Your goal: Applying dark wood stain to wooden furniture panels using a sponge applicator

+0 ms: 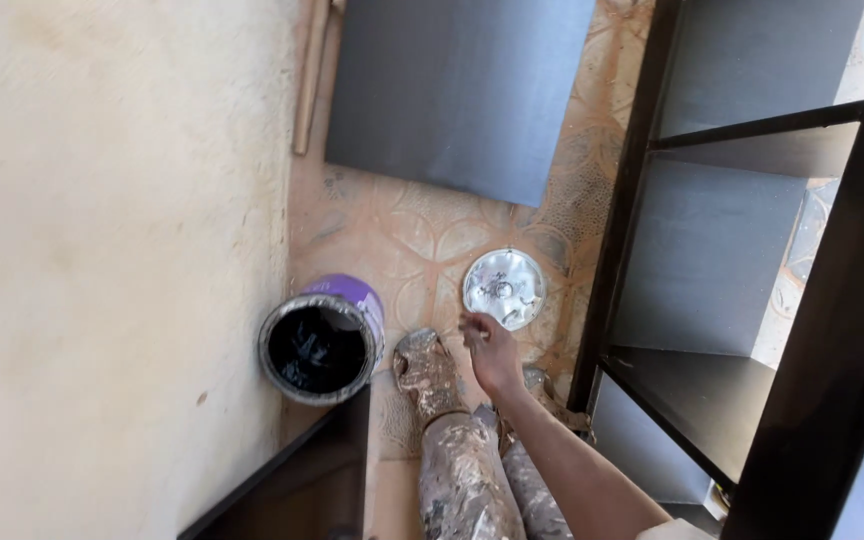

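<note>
Reaching right hand (pixel 492 355) near lid's (pixel 504 288) edge, paint can (pixel 320 342) beside wall (pixel 112 250)

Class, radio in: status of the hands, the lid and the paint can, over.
Right hand reaching down, fingers loosely open, just short of round metal lid on floor. Left hand out of view. Open paint can beside paint-spattered shoe.

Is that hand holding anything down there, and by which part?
Nothing: the right hand reaches toward the round metal lid on the floor, fingers near its edge.
</note>
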